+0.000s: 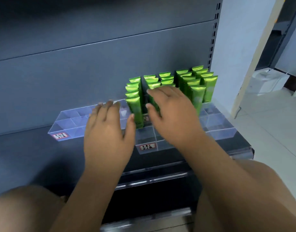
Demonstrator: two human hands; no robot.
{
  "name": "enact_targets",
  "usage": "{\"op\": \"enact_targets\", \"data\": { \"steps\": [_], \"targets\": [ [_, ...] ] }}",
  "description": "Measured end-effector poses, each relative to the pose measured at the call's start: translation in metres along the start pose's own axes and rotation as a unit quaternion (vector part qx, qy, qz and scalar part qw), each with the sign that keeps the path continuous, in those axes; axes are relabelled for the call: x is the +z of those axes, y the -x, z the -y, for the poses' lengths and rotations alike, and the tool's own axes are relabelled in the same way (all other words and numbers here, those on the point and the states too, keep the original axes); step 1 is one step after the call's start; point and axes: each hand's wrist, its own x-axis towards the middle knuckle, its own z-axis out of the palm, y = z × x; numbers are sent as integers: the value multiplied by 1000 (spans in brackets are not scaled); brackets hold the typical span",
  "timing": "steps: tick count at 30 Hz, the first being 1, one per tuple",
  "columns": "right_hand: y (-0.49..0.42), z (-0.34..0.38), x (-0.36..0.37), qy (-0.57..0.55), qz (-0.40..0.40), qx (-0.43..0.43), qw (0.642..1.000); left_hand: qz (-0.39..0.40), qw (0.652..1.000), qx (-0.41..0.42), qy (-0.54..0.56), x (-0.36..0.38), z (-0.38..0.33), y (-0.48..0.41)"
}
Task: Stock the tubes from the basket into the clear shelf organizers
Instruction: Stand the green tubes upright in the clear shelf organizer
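The left grip [108, 133] and right grip [175, 118] are bare; so are both forearms [227, 178] and both knees [26, 208].

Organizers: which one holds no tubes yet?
The leftmost organizer, partly behind the left hand: no tubes show in it, while the others hold green tubes.

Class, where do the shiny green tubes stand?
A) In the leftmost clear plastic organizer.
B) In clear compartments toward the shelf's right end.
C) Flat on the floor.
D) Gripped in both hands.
B: the shiny green tubes stand upright in rows right of centre; the leftmost clear plastic organizer holds none.
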Motion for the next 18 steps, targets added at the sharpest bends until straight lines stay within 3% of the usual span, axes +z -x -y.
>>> {"op": "enact_targets", "data": {
  "steps": [3,9,18],
  "targets": [
    [15,55,10,-51,57,-31,997,-32,998,-21,-40,-32,36,29],
    [31,167,31,-107,143,-103,979,-77,975,-156,-140,-113,114,81],
    [95,379,80,-223,216,-264,913,-52,894,-338,-290,-218,232,220]
  ]
}}
